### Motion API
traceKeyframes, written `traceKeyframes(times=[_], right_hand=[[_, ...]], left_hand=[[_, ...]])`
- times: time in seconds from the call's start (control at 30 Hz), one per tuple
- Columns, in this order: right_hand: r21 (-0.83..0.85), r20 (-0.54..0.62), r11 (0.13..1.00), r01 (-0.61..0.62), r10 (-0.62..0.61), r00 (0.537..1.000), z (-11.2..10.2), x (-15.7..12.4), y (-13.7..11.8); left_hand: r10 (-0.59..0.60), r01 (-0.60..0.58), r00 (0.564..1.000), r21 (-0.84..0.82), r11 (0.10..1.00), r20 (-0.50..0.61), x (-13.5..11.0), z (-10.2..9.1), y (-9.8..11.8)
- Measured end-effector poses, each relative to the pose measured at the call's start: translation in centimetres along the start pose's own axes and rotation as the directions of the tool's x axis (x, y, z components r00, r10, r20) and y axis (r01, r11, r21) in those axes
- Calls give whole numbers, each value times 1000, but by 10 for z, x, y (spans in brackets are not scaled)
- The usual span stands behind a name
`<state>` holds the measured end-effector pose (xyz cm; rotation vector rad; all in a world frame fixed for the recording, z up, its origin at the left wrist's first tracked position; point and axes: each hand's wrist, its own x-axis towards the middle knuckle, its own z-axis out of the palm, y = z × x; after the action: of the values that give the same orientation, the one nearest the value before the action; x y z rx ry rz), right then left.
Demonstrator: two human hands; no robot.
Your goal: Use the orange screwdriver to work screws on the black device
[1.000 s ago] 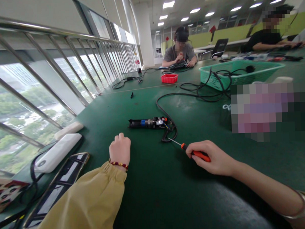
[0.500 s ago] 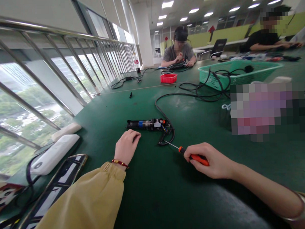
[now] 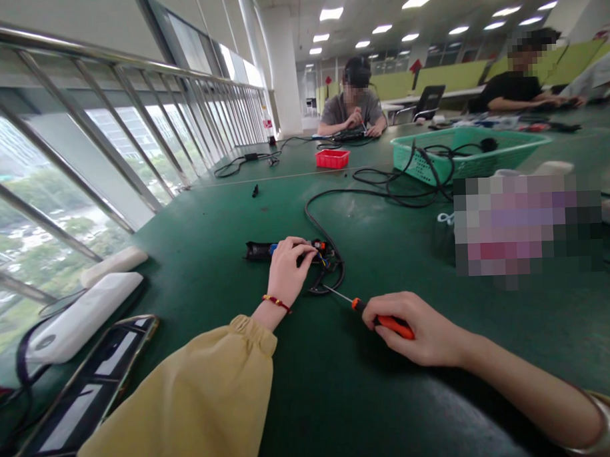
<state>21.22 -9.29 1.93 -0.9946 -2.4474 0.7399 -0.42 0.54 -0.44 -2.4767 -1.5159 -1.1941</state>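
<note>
A black tube-shaped electrical device (image 3: pixel 257 251) lies opened on the green table, with a blue band, orange parts and thin coloured wires at its right end. Over its middle is my left hand (image 3: pixel 289 264), thumb and fingertips brought together near the wired end. What they pinch, if anything, is too small to make out. My right hand (image 3: pixel 421 328) grips an orange-and-black screwdriver (image 3: pixel 396 327) by its handle. The shaft points left, its tip close to the black power cord (image 3: pixel 343 270) that curls round the device's right end.
A green basket (image 3: pixel 522 151) with black cable stands at the back right, a small red tray (image 3: pixel 332 159) left of it. A white power bank-like block (image 3: pixel 88 316) and a phone-like dark panel (image 3: pixel 85 403) lie left, beside the railing (image 3: pixel 124 75). Two people sit farther back.
My left hand has moved right and forward, from beside the device's left part onto its wired end. My right hand still holds the screwdriver in nearly the same place. The view has shifted slightly.
</note>
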Motion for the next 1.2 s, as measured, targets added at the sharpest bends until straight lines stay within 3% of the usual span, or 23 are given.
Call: traceKeyframes(times=[0.4, 0.6, 0.8, 0.97, 1.07, 1.2], right_hand=[[1, -11, 1000, 5, -5, 1000, 1, 1, 0], [-8, -21, 1000, 5, -5, 1000, 2, 0, 1], [45, -161, 993, -106, 112, 981, 7, -1, 3], [78, -409, 993, -85, 110, 906, 9, 0, 4], [79, -551, 992, -96, 124, 825, 9, -1, 5], [92, -709, 991, -97, 134, 692, 9, -2, 9]], left_hand=[[-21, 20, 1000, -13, 1000, -20, 3, 4, 0], [32, -34, 999, 93, 995, 26, 1, 0, 3], [-9, 8, 1000, 128, 992, 8, 1, 1, 5], [10, -14, 999, 122, 992, 33, 3, 0, 2], [87, -100, 993, 165, 981, 84, 4, -9, -10], [119, -170, 979, 341, 924, 166, 4, -23, -36]])
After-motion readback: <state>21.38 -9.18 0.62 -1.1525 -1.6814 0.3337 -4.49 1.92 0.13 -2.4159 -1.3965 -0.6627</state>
